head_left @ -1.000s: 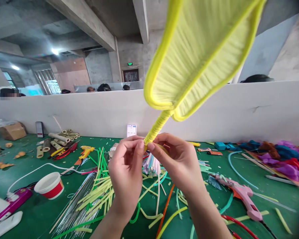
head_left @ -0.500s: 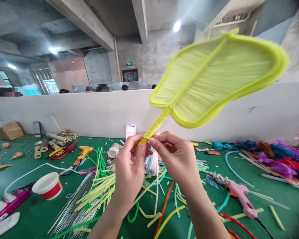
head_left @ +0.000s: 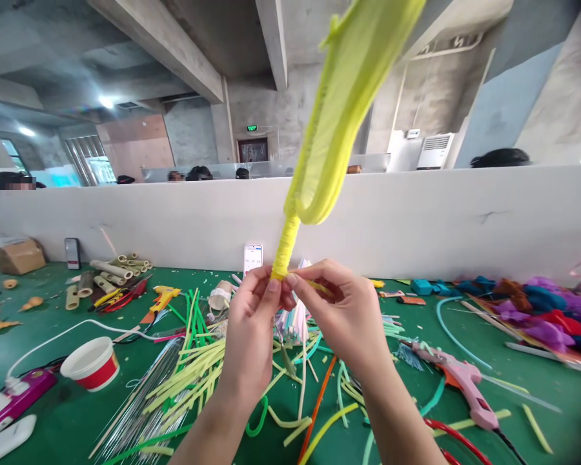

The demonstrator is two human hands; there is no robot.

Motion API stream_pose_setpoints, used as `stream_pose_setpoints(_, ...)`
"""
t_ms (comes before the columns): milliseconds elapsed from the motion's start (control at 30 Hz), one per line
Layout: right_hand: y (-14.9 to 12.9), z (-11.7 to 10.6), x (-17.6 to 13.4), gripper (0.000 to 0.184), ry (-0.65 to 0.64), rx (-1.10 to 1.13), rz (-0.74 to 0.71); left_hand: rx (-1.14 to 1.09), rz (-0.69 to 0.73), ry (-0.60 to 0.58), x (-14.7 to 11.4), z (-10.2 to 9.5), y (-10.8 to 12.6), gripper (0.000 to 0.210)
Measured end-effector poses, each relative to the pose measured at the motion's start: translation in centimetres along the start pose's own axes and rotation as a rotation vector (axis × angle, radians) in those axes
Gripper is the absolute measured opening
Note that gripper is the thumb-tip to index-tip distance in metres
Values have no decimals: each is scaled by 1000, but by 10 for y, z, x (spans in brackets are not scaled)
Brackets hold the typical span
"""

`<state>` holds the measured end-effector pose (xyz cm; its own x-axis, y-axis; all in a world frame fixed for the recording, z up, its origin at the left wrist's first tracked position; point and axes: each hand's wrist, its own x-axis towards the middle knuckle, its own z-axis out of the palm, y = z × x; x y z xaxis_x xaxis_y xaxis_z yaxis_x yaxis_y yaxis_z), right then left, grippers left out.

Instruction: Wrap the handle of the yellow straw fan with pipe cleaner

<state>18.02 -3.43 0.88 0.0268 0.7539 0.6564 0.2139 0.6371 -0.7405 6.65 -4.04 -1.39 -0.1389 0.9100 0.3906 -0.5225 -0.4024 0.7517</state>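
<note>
A yellow-green leaf made of fuzzy pipe cleaner rises above my hands, turned nearly edge-on, its top cut off by the frame. Its stem is wrapped in yellow pipe cleaner. Low on that stem, my left hand is closed with thumb and fingers pinching it. Right beside it, my right hand pinches a yellow pipe cleaner that leads off the stem's lower end. The fingers of both hands nearly meet there. The stem's bottom is hidden in my left hand.
Loose pale yellow pipe cleaners and metal wires cover the green table. A pink glue gun lies at right, a yellow glue gun at left. A paper cup stands near a purple power strip. A white partition runs behind.
The leaf has swung from leaning right with its broad face showing to nearly upright and edge-on, so the stem has turned in my left hand. Both hands have stayed almost in place.
</note>
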Motion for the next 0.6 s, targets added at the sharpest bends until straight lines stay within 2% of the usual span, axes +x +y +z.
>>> stream_pose_setpoints(167,-3,-1,-4,10,0,-9,-8,-3,57,-3,-4,2,-1,12)
stream_pose_setpoints(433,0,-7,0,8,-11,100,2,-73,-66,-39,-8,3,9,11)
stream_pose_setpoints(500,0,-8,0,8,-12,111,1,-86,-97,-74,-7,1,12,9)
stream_pose_setpoints(600,0,-12,1,8,-66,188,23,-90,-179,-195,-3,-7,19,8)
